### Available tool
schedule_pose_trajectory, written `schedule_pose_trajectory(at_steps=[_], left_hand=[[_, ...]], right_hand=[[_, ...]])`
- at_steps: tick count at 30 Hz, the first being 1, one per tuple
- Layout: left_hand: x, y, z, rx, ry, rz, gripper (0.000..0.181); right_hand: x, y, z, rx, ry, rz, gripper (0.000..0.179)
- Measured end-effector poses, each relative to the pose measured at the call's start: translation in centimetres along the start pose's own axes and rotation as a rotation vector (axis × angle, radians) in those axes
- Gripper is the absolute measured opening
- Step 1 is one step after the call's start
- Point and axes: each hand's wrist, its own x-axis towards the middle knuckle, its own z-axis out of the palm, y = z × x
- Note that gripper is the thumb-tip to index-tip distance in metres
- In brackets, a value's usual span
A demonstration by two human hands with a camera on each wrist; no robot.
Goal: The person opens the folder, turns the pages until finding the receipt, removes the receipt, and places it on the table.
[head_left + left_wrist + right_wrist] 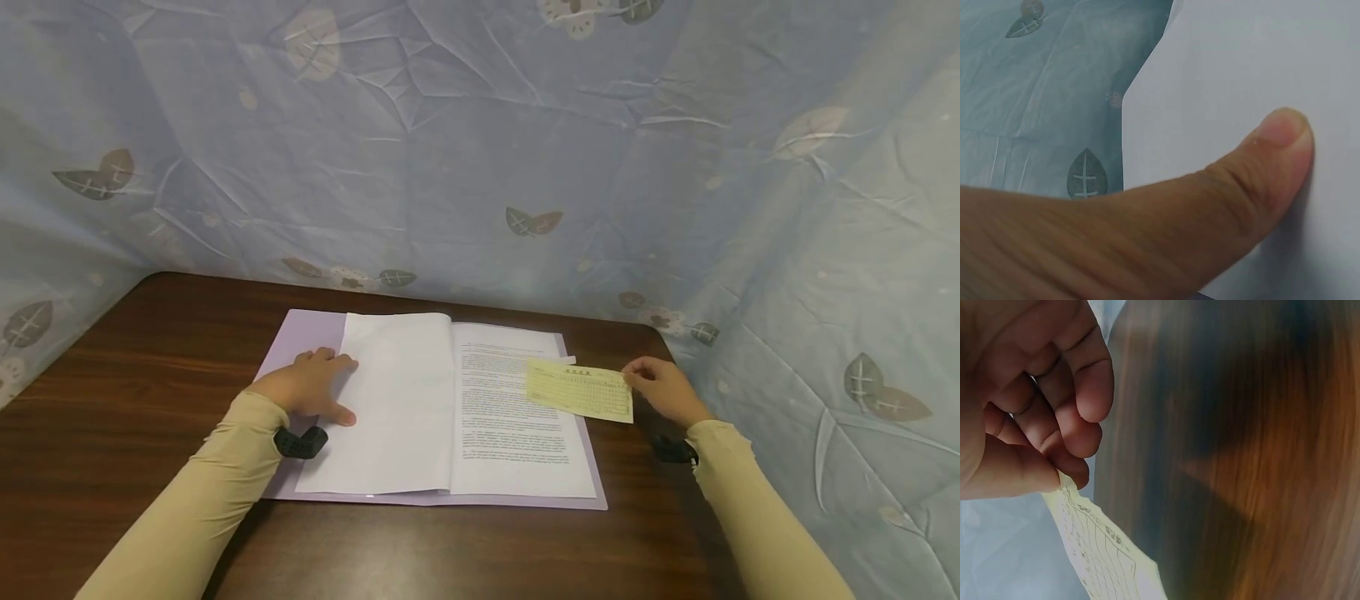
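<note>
A light purple folder (309,332) lies spread on the table, holding a blank white page (397,400) on its left side and a printed page (517,467) on its right. My left hand (309,387) rests on the left edge of the blank page, fingers spread and thumb straight; in the left wrist view the thumb (1229,194) lies across white paper. Between thumb and fingertips, my right hand (663,390) pinches the right end of a yellow printed slip (577,390). The slip's left part overlaps the printed page. In the right wrist view the slip (1100,550) hangs from the pinch.
The dark brown wooden table (450,550) extends around the folder. A small white strip (564,360) juts past the folder's right edge, partly behind the slip. A pale blue leaf-patterned cloth (465,150) hangs behind the table and along its right side.
</note>
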Motion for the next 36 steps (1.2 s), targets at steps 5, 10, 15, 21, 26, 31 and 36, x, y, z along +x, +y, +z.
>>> schedule_pose_trajectory(at_steps=[5,10,15,21,26,31,36], left_hand=[[-0.1,-0.1,0.0,-0.01,0.001,-0.006,0.102],[-0.2,-0.2,0.0,-0.013,0.003,0.0,0.101],[-0.4,-0.3,-0.2,-0.019,0.009,0.009,0.1],[-0.7,-0.2,-0.2,-0.027,0.008,0.011,0.1],[-0.8,-0.3,-0.2,-0.026,0.005,0.007,0.101],[-0.8,-0.4,-0.1,-0.03,0.002,0.0,0.101],[-0.8,-0.3,0.1,-0.033,-0.005,-0.001,0.102]], right_hand=[[-0.8,1.3,-1.3,0.003,-0.011,-0.01,0.022],[-1.5,2.7,-2.6,-0.026,-0.026,0.001,0.024],[-1.8,3.8,-3.4,-0.08,-0.037,0.027,0.029],[-2.1,4.3,-3.9,-0.099,-0.061,0.057,0.029],[-2.4,4.7,-3.9,-0.14,-0.062,0.069,0.027],[-2.5,5.1,-3.7,-0.16,-0.047,0.081,0.027],[-2.6,5.4,-3.6,-0.18,-0.037,0.107,0.028]])
